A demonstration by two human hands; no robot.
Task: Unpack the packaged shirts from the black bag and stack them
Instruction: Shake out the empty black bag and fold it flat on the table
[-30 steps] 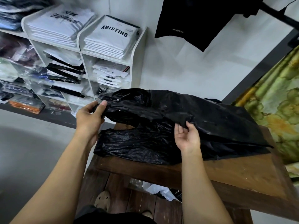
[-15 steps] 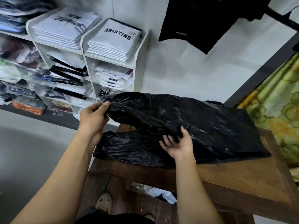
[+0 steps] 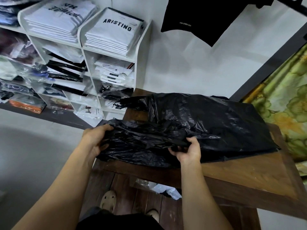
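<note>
A large black plastic bag (image 3: pixel 207 123) lies flat and full on the brown wooden table (image 3: pixel 249 173), its crumpled mouth toward me at the left. My left hand (image 3: pixel 94 140) grips the loose rim of the bag at the table's left corner. My right hand (image 3: pixel 187 150) pinches the rim further right, thumb on top of the plastic. The packaged shirts inside are hidden by the black plastic.
A white shelf unit (image 3: pixel 139 52) stands against the wall at left, holding stacks of folded white shirts (image 3: pixel 113 32) and bagged garments. A black shirt (image 3: pixel 206 17) hangs above the table. Green floral fabric (image 3: pixel 285 103) borders the right. Plastic wrappers (image 3: pixel 166 190) lie under the table.
Both hands have pulled the bag's mouth toward me and lower. The right hand changed from resting on the plastic to pinching the rim. The bag's left end has flattened.
</note>
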